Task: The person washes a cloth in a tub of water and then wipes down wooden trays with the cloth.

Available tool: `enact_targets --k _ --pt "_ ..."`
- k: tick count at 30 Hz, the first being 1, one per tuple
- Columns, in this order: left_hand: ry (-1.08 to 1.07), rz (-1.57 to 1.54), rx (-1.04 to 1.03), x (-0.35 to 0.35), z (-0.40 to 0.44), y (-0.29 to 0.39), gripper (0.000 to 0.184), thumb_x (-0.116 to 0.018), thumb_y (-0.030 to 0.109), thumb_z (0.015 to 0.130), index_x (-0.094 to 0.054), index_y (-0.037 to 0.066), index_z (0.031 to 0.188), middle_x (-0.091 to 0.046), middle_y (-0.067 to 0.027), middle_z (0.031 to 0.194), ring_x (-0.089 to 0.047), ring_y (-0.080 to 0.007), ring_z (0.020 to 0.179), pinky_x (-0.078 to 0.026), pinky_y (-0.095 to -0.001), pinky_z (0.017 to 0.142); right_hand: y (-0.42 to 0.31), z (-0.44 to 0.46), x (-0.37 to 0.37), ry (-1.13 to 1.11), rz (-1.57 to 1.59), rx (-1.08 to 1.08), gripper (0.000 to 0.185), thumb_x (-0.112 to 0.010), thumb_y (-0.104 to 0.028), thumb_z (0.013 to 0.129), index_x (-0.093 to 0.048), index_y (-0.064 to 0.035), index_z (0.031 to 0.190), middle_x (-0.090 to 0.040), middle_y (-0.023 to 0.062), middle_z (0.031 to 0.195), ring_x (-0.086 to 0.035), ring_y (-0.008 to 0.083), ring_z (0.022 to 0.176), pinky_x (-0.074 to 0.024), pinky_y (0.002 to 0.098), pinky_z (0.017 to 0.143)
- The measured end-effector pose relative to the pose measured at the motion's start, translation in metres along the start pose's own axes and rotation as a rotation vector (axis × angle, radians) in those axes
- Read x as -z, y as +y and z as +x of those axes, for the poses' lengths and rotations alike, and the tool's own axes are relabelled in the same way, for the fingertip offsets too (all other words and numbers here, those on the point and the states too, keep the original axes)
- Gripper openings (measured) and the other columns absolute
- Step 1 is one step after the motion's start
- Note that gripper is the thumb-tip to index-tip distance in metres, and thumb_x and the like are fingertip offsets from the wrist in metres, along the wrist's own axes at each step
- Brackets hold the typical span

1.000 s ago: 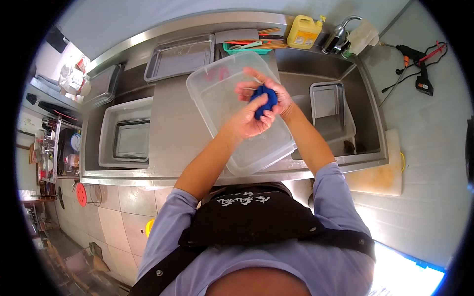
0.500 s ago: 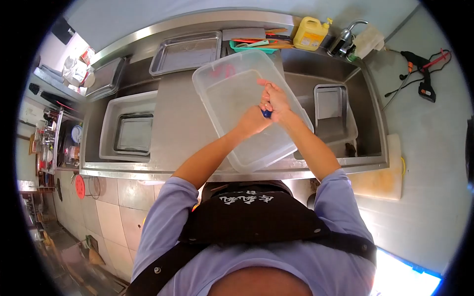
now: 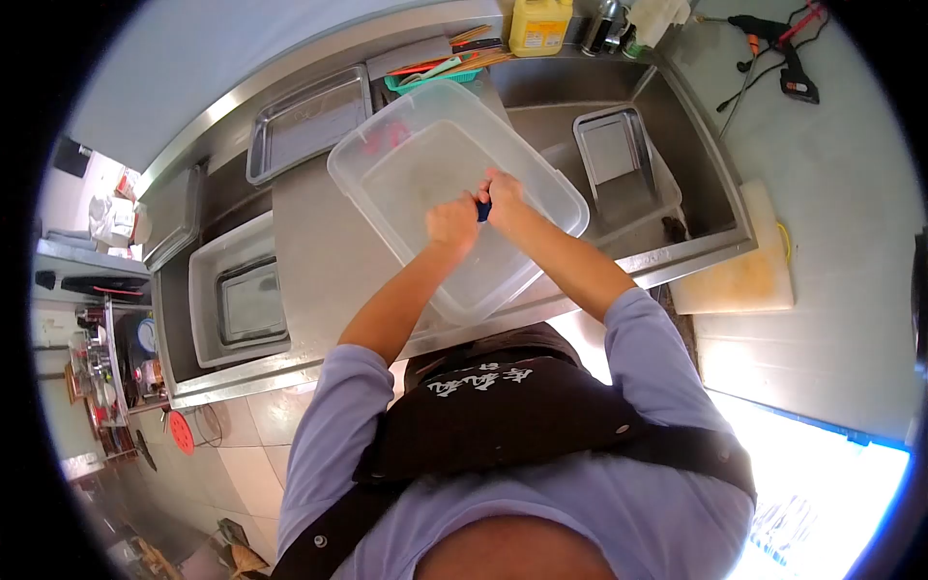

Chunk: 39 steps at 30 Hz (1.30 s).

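Note:
Both hands are held together above a large translucent plastic box (image 3: 387, 179) that lies askew on the steel counter. My left hand (image 3: 454, 224) is closed in a fist, touching a small dark blue thing (image 3: 484, 210). Against its other side, my right hand (image 3: 503, 200) is closed too, fingers curled. Most of the blue thing is hidden in the hands, so its kind does not show. Pink marks show on the box near its far left corner.
A sink on the left holds a white tub (image 3: 205, 309) with a metal tray inside. The right sink holds a metal tray (image 3: 615, 159) in another tub. Behind stand a steel tray (image 3: 307, 124), a green basket (image 3: 432, 79) of utensils and a yellow jug (image 3: 539, 27).
The view has turned and shifted. My right hand's fingers, stretched out before, are now curled in. Both hands stay over the box, with the blue thing still between them.

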<state>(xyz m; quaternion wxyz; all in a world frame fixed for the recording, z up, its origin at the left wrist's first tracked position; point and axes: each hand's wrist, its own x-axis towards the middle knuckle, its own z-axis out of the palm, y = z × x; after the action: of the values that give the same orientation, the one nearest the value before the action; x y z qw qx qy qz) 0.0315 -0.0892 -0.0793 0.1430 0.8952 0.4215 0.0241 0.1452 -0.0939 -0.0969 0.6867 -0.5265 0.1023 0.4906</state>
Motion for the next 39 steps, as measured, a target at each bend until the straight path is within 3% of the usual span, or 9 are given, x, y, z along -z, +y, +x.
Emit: enact_targets --k 5,9,12,15,20,23,26,33,39 --pt "0.182 0.011 0.007 0.028 0.031 -0.053 0.029 -0.057 0.014 0.078 -0.062 0.012 0.106 -0.063 -0.0131 0.107 -0.059 -0.0327 0.105 -0.045 -0.0445 0.090 -0.058 -0.032 0.029 -0.425 -0.529 0.461 0.039 -0.061 -0.027 0.089 -0.051 -0.0028 0.117 -0.064 0.0117 0.092 -0.062 0.0208 0.082 -0.0492 0.0340 0.076" --pt "0.374 0.042 -0.035 0.098 0.049 -0.122 0.048 -0.067 0.026 0.069 -0.061 0.011 0.114 -0.062 -0.0148 0.110 -0.058 -0.0355 0.105 -0.042 -0.0450 0.096 -0.090 -0.051 0.097 0.079 -1.256 1.558 0.057 -0.063 -0.027 0.085 -0.039 -0.0011 0.130 -0.058 0.0186 0.109 -0.061 0.0312 0.091 -0.0483 0.0448 0.081" --pt "0.446 0.089 0.166 0.091 0.084 -0.190 0.054 -0.074 0.034 0.062 -0.063 0.012 0.111 -0.062 -0.0149 0.112 -0.058 -0.0349 0.106 -0.046 -0.0437 0.091 -0.063 -0.056 0.146 0.449 -1.370 1.397 0.067 -0.066 -0.028 0.084 -0.032 0.0004 0.134 -0.055 0.0168 0.111 -0.058 0.0269 0.102 -0.0493 0.0400 0.085" --pt "0.159 -0.208 0.189 0.089 0.115 -0.227 0.053 -0.074 0.033 0.063 -0.063 0.011 0.110 -0.062 -0.0142 0.112 -0.059 -0.0332 0.105 -0.047 -0.0396 0.089 -0.039 -0.101 0.131 0.097 -0.862 0.462 0.070 -0.066 -0.032 0.083 -0.027 0.0003 0.132 -0.054 0.0172 0.111 -0.057 0.0280 0.099 -0.0523 0.0396 0.076" --pt "0.178 -0.544 -0.164 0.079 0.124 -0.238 0.047 -0.073 0.024 0.064 -0.063 0.007 0.108 -0.066 -0.0148 0.103 -0.063 -0.0269 0.097 -0.047 -0.0344 0.085 -0.049 -0.098 0.130 0.174 -0.888 0.368 0.061 -0.062 -0.027 0.083 -0.026 -0.0036 0.126 -0.053 0.0212 0.111 -0.061 0.0276 0.094 -0.0559 0.0370 0.055" --pt "0.512 -0.564 -0.034 0.066 0.096 -0.254 0.038 -0.070 0.016 0.066 -0.067 0.006 0.103 -0.069 -0.0127 0.094 -0.064 -0.0252 0.091 -0.046 -0.0341 0.083 -0.052 -0.064 0.152 0.138 -0.947 0.467 0.052 -0.059 -0.024 0.084 -0.030 -0.0050 0.123 -0.053 0.0198 0.108 -0.061 0.0282 0.091 -0.0555 0.0405 0.056" --pt "0.161 -0.620 0.160 0.103 0.031 -0.217 0.032 -0.065 0.008 0.069 -0.069 0.004 0.100 -0.069 -0.0088 0.092 -0.063 -0.0197 0.089 -0.046 -0.0295 0.083 -0.063 -0.038 0.162 0.065 -0.918 0.452 0.047 -0.059 -0.022 0.084 -0.036 -0.0060 0.122 -0.054 0.0152 0.101 -0.060 0.0256 0.082 -0.0518 0.0404 0.052" --pt "0.334 -0.638 0.171 0.183 -0.019 -0.099 0.030 -0.061 -0.002 0.069 -0.070 0.003 0.097 -0.067 -0.0003 0.092 -0.057 -0.0094 0.085 -0.044 -0.0239 0.079 -0.124 0.025 0.180 -0.235 -1.005 0.184 0.029 -0.055 -0.009 0.080 -0.051 -0.0054 0.109 -0.055 0.0107 0.092 -0.056 0.0214 0.080 -0.0468 0.0395 0.052" --pt "0.394 -0.630 0.130 0.198 0.016 -0.049 0.031 -0.062 -0.002 0.070 -0.068 0.000 0.099 -0.068 -0.0004 0.091 -0.059 -0.0106 0.083 -0.045 -0.0241 0.080 -0.159 0.039 0.184 -0.079 -0.766 0.212 0.040 -0.057 -0.008 0.077 -0.050 -0.0039 0.116 -0.055 0.0135 0.098 -0.056 0.0261 0.089 -0.0500 0.0405 0.061"
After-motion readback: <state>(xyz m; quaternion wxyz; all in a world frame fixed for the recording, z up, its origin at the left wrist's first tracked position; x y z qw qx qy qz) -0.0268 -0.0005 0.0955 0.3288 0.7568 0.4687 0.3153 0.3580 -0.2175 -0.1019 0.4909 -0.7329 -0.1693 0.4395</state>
